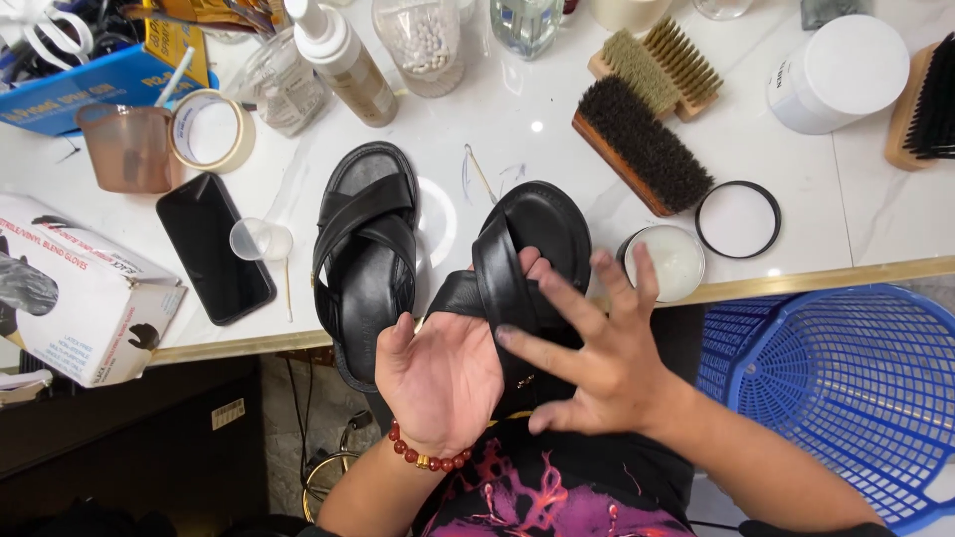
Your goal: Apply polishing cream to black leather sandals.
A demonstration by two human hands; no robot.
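Head view: white marble tabletop [497,129], crowded, gold front edge.
Left hand [443,378]: grip closed around black sandal [522,268].
Right hand [597,353]: fingers spread, touching it.
Open room: past front edge, beside blue basket [846,378].

A white cardboard glove box [85,293] with black printing and a picture of a dark glove lies at the left edge of the bench [875,224], hanging partly over the rim. Just beside it to the right a black phone [215,247] lies flat, its screen dark. At the upper left a blue box [95,94] with yellow printing stands, and behind it a yellow package [174,40]. At the upper right a round white tub [836,75] lies tilted with a dark-printed label on its side.
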